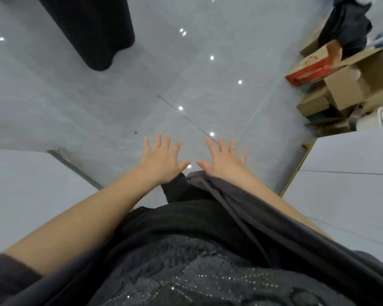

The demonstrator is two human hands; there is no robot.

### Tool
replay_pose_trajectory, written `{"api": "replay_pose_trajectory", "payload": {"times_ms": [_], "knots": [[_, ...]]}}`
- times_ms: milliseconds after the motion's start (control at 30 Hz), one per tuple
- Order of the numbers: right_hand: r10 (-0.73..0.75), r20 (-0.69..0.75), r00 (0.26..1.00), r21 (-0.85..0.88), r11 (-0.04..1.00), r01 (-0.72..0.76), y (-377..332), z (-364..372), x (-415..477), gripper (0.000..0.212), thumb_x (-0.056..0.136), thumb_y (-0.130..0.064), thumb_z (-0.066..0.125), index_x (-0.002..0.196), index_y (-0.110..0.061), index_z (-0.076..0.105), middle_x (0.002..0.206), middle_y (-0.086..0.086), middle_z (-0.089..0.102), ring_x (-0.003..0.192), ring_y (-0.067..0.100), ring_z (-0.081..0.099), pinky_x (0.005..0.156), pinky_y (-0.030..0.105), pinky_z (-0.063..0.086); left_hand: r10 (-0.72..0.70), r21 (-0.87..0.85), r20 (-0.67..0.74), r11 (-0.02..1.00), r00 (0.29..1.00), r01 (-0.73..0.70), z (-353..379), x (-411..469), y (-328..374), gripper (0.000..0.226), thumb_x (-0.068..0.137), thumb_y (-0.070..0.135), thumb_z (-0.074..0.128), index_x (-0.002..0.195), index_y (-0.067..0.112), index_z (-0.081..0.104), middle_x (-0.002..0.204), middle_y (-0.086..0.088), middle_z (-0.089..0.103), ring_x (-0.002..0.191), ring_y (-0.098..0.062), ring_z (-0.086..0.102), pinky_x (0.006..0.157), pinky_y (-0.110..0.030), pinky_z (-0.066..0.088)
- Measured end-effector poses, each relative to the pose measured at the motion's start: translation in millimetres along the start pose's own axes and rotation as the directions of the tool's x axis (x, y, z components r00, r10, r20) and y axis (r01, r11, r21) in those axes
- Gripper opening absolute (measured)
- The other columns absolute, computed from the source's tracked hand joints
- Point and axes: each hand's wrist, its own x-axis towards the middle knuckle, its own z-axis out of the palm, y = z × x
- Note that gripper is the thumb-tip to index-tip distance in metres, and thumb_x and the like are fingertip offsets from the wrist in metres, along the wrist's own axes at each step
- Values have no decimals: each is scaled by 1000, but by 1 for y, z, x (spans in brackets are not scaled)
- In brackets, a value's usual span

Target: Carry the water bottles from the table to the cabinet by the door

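1. Far left of the cardboard boxes point(358, 85), across the glossy grey floor point(208, 85), a fall of black pleated fabric point(91, 29) is hanging down to the tiles.
2. Lower, and also far left of the boxes, a pale grey surface point(20, 191) is filling the corner. We cannot tell whether it is the table.
3. Left of and below the boxes, the left hand point(161, 155) is hovering palm down over the floor. Its fingers are straight and spread wide, and it is gripping nothing.
4. The right hand point(224, 159) is hovering just beside it in the same way, wide and empty. The two thumbs are nearly meeting but are apart. This hand is the nearer of the two to the boxes.
5. Directly below the boxes, a second pale grey surface point(349, 173) is jutting in from the right. We cannot tell whether it is the cabinet.
6. The boxes themselves are lying in a loose heap, with a red carton point(307, 71) resting against their left side.
7. The water bottles are not showing anywhere. We therefore cannot say which way they lie from the hands, which hand is nearer, or how their long axes are pointing. We are judging that both hands are free and that the next move depends on bringing the bottles into sight.
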Motion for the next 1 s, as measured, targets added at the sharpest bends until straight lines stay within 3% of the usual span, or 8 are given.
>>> {"api": "replay_pose_trajectory", "payload": {"times_ms": [333, 533, 1000], "knots": [[-157, 22, 987, -159, 974, 159, -121, -114, 81, 76, 96, -63, 35, 156, -35, -1, 166, 4, -4, 151, 36, -10, 113, 67, -4, -185, -214, 10, 959, 983, 183, -79, 33, -121, 72, 96, 63, 22, 155, 22, 11, 163, -9, 2, 149, -31, -8, 117, -57, -2], [-207, 41, 977, -223, 952, 211, -210, -146, 109, 77, 95, -66, 33, 156, -36, -3, 166, 4, -6, 151, 36, -13, 113, 68, -6, -207, -279, -12, 940, 978, 196, -104, 38, -204, 73, 96, 64, 21, 155, 23, 9, 163, -9, 2, 149, -31, -8, 117, -58, -2], [-208, 15, 978, -70, 976, 209, -453, -218, 148, 76, 96, -64, 33, 156, -36, -5, 166, 4, -8, 151, 33, -15, 115, 67, -6, -148, -211, -4, 967, 989, 144, -207, 43, -457, 73, 96, 63, 21, 156, 22, 8, 163, -9, 5, 149, -31, -6, 117, -58, -2]]}}
